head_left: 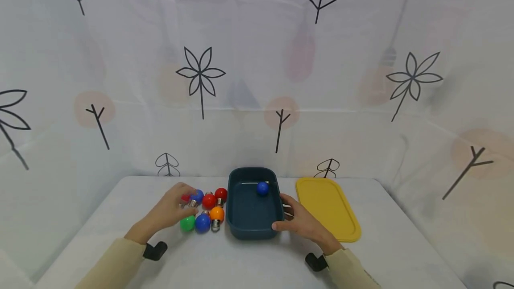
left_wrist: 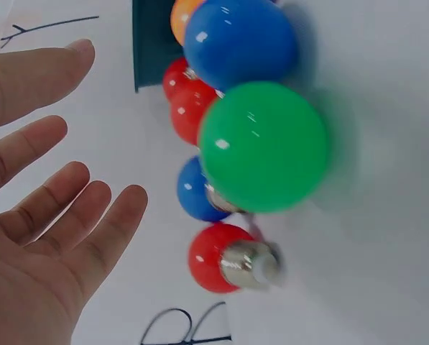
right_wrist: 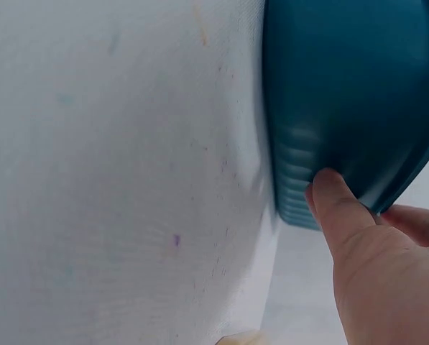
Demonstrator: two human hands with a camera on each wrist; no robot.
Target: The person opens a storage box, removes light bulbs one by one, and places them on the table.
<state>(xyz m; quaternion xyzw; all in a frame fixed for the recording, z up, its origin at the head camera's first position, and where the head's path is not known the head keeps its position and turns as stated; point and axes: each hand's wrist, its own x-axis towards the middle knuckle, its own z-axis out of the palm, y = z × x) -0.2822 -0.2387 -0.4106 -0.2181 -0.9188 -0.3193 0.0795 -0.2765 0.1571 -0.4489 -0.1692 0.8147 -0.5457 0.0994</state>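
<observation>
Several small coloured light bulbs with silvery screw bases lie in a group left of the dark teal box [head_left: 254, 234]. Among them are a green bulb [head_left: 187, 223], a blue bulb [head_left: 202, 223], an orange bulb [head_left: 217, 214] and a red bulb [head_left: 209, 201]. Over the group's left side is my left hand [head_left: 170, 206], its fingers spread and nothing in its grasp; the left wrist view shows a red bulb [left_wrist: 214, 259] near the fingertips. My right hand [head_left: 301, 222] touches the box's right side and near corner, thumb laid along the outer wall. Inside the box lies one blue bulb [head_left: 263, 188].
A yellow rectangular lid [head_left: 327, 208] lies flat to the right of the box, beyond my right hand. The white table [head_left: 225, 264] ends at a patterned cloth backdrop [head_left: 249, 137] behind the box.
</observation>
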